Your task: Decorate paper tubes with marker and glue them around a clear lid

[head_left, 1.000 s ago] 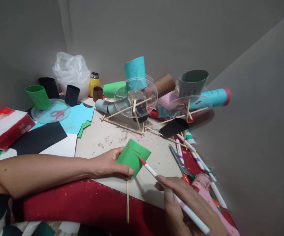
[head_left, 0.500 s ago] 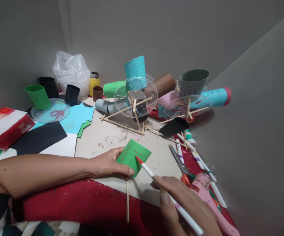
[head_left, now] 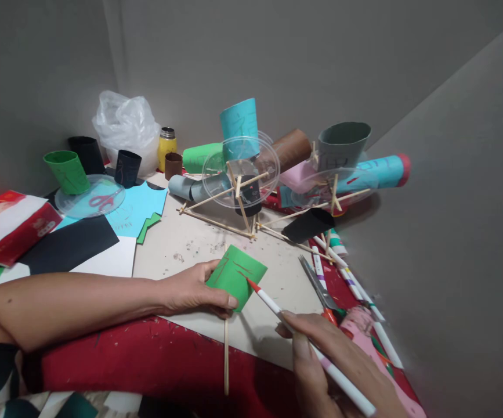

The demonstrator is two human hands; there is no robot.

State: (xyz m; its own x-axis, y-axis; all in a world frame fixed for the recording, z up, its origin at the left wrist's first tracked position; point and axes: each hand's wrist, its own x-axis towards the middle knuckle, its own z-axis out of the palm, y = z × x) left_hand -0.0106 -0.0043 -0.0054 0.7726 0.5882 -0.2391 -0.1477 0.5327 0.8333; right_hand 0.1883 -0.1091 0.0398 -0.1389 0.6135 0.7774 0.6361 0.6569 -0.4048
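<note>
My left hand (head_left: 203, 290) is closed around a green paper tube (head_left: 238, 276), thumb across its near side and the other fingers mostly hidden behind. Dark reddish strokes mark the side of the tube that faces me. In my right hand (head_left: 333, 360) is a white felt-tip marker (head_left: 272, 305), pinched like a pen, its red tip at the tube's surface on the drawn lines. Thin wooden sticks (head_left: 226, 366) run beneath my left hand and stick out over the table's near edge.
Behind stand wooden-stick frames (head_left: 216, 223) with clear plastic discs and coloured paper tubes. To the right lie scissors (head_left: 318, 281), a pink glue gun (head_left: 377, 354) and several white markers (head_left: 386, 345). Coloured sheets (head_left: 72, 247), a red-and-white packet (head_left: 11, 226) and a green cup (head_left: 66, 171) are leftward.
The marker's tip has shifted slightly right along the green tube, and my right hand has moved a little to the right with it. My left hand stays almost still.
</note>
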